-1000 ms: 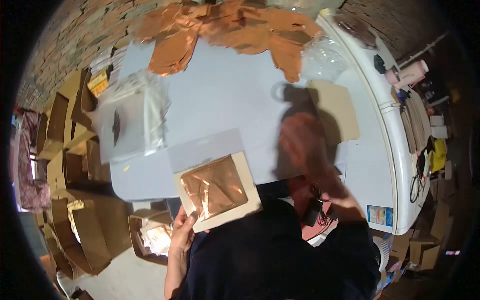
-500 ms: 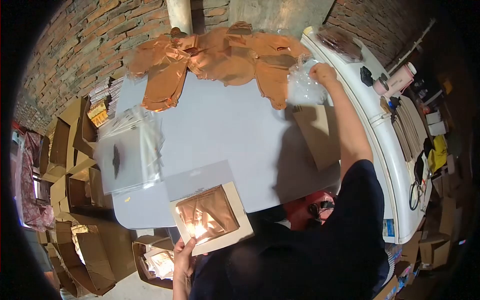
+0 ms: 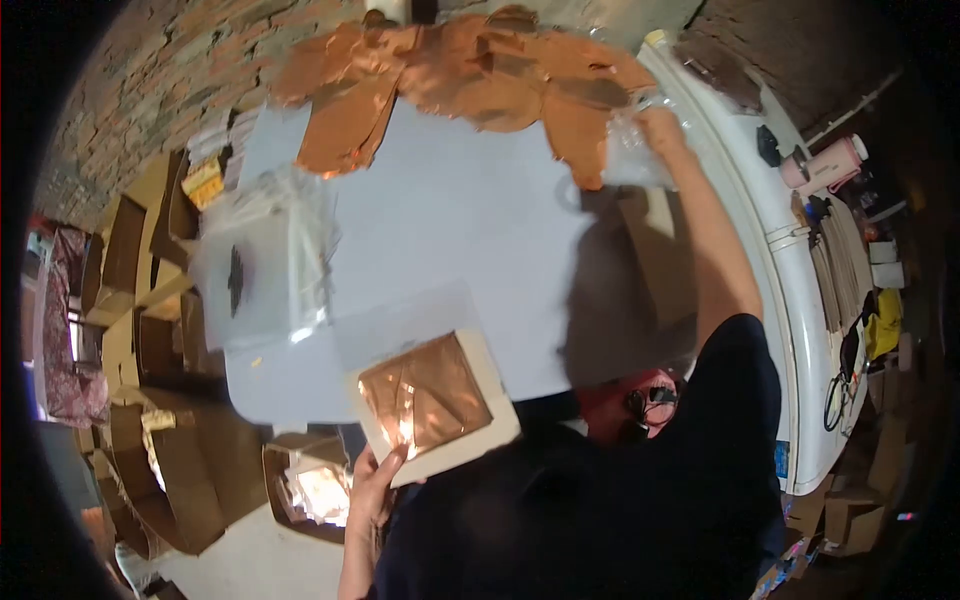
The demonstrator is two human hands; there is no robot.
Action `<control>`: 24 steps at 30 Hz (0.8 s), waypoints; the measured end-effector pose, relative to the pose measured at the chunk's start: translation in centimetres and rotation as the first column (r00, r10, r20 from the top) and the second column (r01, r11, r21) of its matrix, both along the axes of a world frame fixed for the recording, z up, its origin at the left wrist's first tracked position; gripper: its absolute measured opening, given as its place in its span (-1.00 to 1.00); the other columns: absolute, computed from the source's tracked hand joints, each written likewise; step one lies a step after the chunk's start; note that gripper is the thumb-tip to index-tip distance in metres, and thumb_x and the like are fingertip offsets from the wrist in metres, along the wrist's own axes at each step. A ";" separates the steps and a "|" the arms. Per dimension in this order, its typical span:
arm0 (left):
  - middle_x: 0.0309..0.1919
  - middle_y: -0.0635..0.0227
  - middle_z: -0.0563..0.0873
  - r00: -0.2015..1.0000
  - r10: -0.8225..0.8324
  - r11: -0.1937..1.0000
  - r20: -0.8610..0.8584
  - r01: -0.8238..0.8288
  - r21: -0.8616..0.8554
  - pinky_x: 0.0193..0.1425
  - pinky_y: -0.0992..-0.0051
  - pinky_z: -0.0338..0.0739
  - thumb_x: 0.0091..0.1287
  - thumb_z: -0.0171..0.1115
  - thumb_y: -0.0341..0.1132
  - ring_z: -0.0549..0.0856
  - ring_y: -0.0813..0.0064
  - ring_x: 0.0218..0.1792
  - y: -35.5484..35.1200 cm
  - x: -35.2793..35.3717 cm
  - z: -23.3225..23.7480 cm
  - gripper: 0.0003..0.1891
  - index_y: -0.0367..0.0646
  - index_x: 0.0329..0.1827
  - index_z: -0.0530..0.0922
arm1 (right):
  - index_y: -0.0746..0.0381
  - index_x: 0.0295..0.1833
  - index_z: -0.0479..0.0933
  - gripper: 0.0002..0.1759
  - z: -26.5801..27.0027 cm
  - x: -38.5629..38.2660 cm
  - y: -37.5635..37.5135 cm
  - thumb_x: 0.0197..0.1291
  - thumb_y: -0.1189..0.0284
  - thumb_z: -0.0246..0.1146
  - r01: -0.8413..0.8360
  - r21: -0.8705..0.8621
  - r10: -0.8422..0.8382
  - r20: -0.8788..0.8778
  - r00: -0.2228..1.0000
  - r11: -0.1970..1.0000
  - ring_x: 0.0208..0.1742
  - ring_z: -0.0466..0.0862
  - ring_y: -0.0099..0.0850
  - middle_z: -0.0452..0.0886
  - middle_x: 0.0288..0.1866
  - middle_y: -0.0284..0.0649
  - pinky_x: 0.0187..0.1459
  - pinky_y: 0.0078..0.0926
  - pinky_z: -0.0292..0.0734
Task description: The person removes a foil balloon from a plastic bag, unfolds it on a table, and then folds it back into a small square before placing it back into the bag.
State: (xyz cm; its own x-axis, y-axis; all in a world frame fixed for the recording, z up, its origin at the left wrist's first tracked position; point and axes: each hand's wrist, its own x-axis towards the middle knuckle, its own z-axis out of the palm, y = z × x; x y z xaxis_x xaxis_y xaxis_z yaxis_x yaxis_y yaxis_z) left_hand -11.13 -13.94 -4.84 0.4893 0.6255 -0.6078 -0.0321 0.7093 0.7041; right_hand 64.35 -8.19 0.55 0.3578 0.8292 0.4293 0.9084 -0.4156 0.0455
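My left hand [image 3: 375, 487] grips the lower edge of a flat clear plastic sleeve [image 3: 415, 310], which holds a cream card [image 3: 482, 372] and a folded copper-coloured foil sheet [image 3: 428, 395]. The sleeve overhangs the table's near edge. At the far right, my right hand [image 3: 660, 135] is closed at a heap of thin clear plastic [image 3: 632, 155]; its fingertips are partly hidden and blurred, and what they hold I cannot make out. Left of that heap lie copper-coloured foil balloons [image 3: 470, 85], flat and overlapping along the table's far side.
A stack of clear plastic sleeves [image 3: 270, 270] lies on the table's left side. Cardboard boxes [image 3: 190, 470] crowd the floor at left. Brown card [image 3: 665, 250] sits under my right arm. A white appliance [image 3: 785, 270] stands along the right, with a pink bottle [image 3: 835, 163] on it.
The whole view has shifted, with the table now higher in it. My right hand has sunk lower into the clear plastic. My left hand still grips the sleeve.
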 end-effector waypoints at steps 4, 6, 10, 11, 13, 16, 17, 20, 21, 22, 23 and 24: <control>-0.01 0.09 0.77 1.000 -0.027 1.000 0.008 0.027 -0.015 -0.09 0.27 0.82 0.44 0.41 -0.42 0.82 0.25 -0.09 0.1 0.4 0.3 -0.54 -0.39 0.34 0.51 | 0.02 -0.05 0.84 -0.75 -0.5 3.3 -0.9 0.36 0.18 0.33 0.040 0.184 -0.032 -0.043 0.999 0.982 -0.07 0.81 0.02 0.80 -0.13 0.01 -0.01 -0.09 0.67; 0.00 0.14 0.78 1.000 -0.019 1.000 -0.014 0.019 -0.014 -0.08 0.27 0.82 0.47 0.38 -0.45 0.81 0.28 -0.08 0.0 0.5 0.4 -0.59 -0.34 0.32 0.55 | -0.03 0.02 0.85 -0.73 0.1 2.7 -1.8 0.39 0.11 0.38 0.144 0.338 -0.069 -0.224 0.972 0.930 -0.13 0.83 -0.07 0.82 -0.14 -0.03 -0.05 -0.15 0.67; -0.01 0.23 0.79 0.999 -0.020 1.000 0.037 0.021 -0.006 -0.08 0.30 0.82 0.49 0.40 -0.40 0.81 0.35 -0.08 -0.3 0.4 -0.2 -0.66 -0.28 0.26 0.61 | 0.00 0.12 0.82 -0.75 4.2 -7.3 -4.1 0.43 0.25 0.39 0.023 0.622 0.051 -0.101 0.994 0.782 -0.08 0.79 -0.26 0.80 -0.10 -0.10 -0.01 -0.36 0.63; -0.03 0.23 0.79 0.999 -0.014 1.000 0.041 0.014 -0.004 -0.09 0.29 0.83 0.46 0.45 -0.35 0.81 0.35 -0.10 -0.3 0.5 -0.3 -0.64 -0.26 0.24 0.61 | 0.06 0.14 0.81 -0.76 5.3 -11.1 -5.0 0.47 0.33 0.34 0.014 0.619 0.079 -0.122 0.989 0.785 -0.10 0.77 -0.32 0.79 -0.08 -0.14 -0.01 -0.41 0.62; -0.06 0.25 0.79 0.999 -0.008 1.000 0.042 0.009 -0.014 -0.10 0.29 0.84 0.43 0.49 -0.33 0.81 0.36 -0.11 -0.4 0.7 -0.4 -0.64 -0.23 0.20 0.63 | 0.18 0.17 0.78 -0.76 5.5 -20.4 -7.3 0.54 0.43 0.27 -0.010 0.614 0.178 -0.213 0.961 0.789 -0.12 0.74 -0.39 0.78 -0.09 -0.19 0.01 -0.44 0.62; -0.05 0.26 0.80 0.999 -0.007 1.000 0.043 0.007 0.004 -0.10 0.29 0.84 0.42 0.50 -0.32 0.81 0.37 -0.11 -0.4 0.9 -0.7 -0.64 -0.22 0.19 0.63 | 0.27 0.06 0.75 -0.83 3.5 -32.3 -12.2 0.45 0.51 0.32 -0.200 0.577 0.438 -0.309 0.844 0.792 -0.14 0.73 -0.36 0.75 -0.15 -0.20 -0.03 -0.39 0.65; -0.07 0.27 0.80 0.999 -0.012 1.000 0.050 0.012 -0.004 -0.10 0.30 0.84 0.41 0.52 -0.31 0.81 0.37 -0.12 -0.3 0.8 -0.8 -0.64 -0.22 0.17 0.63 | 0.28 0.00 0.75 -0.86 2.3 -36.0 -13.9 0.41 0.53 0.35 -0.333 0.553 0.560 -0.310 0.768 0.763 -0.14 0.73 -0.33 0.75 -0.17 -0.19 -0.06 -0.37 0.66; -0.09 0.28 0.80 0.998 -0.015 1.000 0.061 0.015 -0.010 -0.09 0.30 0.84 0.40 0.53 -0.28 0.81 0.38 -0.12 -0.2 1.0 -0.6 -0.62 -0.22 0.17 0.63 | 0.30 -0.11 0.76 -0.87 -0.7 -42.7 -18.0 0.22 0.62 0.46 -0.468 0.489 0.660 -0.367 0.656 0.736 -0.17 0.72 -0.27 0.72 -0.21 -0.20 -0.15 -0.33 0.67; -0.09 0.29 0.80 0.998 -0.015 1.000 0.066 0.016 -0.014 -0.09 0.30 0.84 0.40 0.53 -0.28 0.81 0.38 -0.12 -0.2 0.9 -0.8 -0.62 -0.22 0.17 0.63 | 0.31 -0.11 0.77 -0.81 -1.8 -44.0 -19.0 0.13 0.65 0.50 -0.479 0.470 0.661 -0.386 0.644 0.742 -0.19 0.72 -0.25 0.71 -0.22 -0.20 -0.18 -0.32 0.66; -0.09 0.29 0.80 0.998 -0.018 1.000 0.068 0.019 -0.019 -0.09 0.30 0.84 0.40 0.53 -0.28 0.81 0.38 -0.11 -0.1 0.7 -1.0 -0.62 -0.22 0.17 0.64 | 0.31 -0.09 0.77 -0.78 -2.2 -45.1 -19.9 0.12 0.64 0.51 -0.458 0.463 0.643 -0.422 0.640 0.759 -0.19 0.72 -0.26 0.71 -0.22 -0.21 -0.18 -0.32 0.67; -0.09 0.29 0.80 0.997 -0.022 0.999 0.071 0.024 -0.023 -0.08 0.30 0.84 0.41 0.53 -0.27 0.81 0.38 -0.11 -0.1 0.6 -1.1 -0.62 -0.22 0.18 0.64 | 0.30 -0.08 0.78 -0.76 -2.5 -46.0 -20.6 0.10 0.63 0.53 -0.435 0.454 0.623 -0.456 0.636 0.777 -0.18 0.71 -0.27 0.72 -0.21 -0.21 -0.18 -0.32 0.67; -0.09 0.29 0.80 0.998 -0.019 1.000 0.063 0.021 -0.020 -0.08 0.30 0.84 0.41 0.52 -0.27 0.82 0.39 -0.11 -0.1 0.6 -1.1 -0.63 -0.22 0.18 0.64 | 0.30 -0.06 0.78 -0.74 -2.7 -46.6 -21.1 0.09 0.62 0.54 -0.412 0.445 0.602 -0.487 0.633 0.795 -0.18 0.71 -0.27 0.72 -0.21 -0.22 -0.18 -0.32 0.67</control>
